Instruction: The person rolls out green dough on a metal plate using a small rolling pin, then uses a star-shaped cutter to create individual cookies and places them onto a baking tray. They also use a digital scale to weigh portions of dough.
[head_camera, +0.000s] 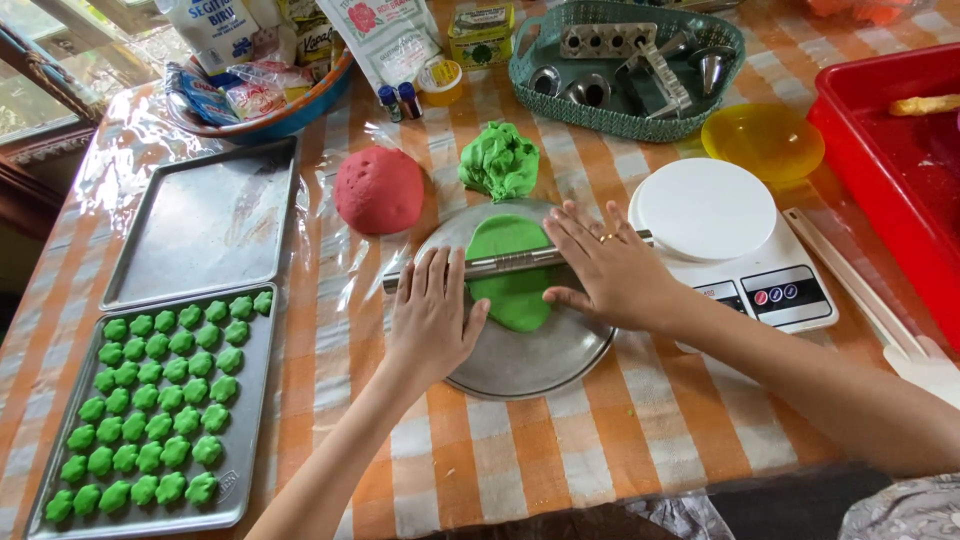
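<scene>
Right now both palms press down on a steel rolling pin (520, 262) that lies across a flattened sheet of green dough (512, 285) on a round metal plate (520, 365). The left hand (432, 315) rests flat on the pin's near end, fingers (440, 275) stretched out and close together. The right hand (605, 268) covers the far end, fingers spread apart, a ring on one. Behind the plate sit a red dough ball (379, 189) and a crumpled green lump (499, 160). A tray of green cookies (150, 400) lies at the left of the checked worktop (600, 440), and a white kitchen scale (735, 250) stands just beside the right hand.
</scene>
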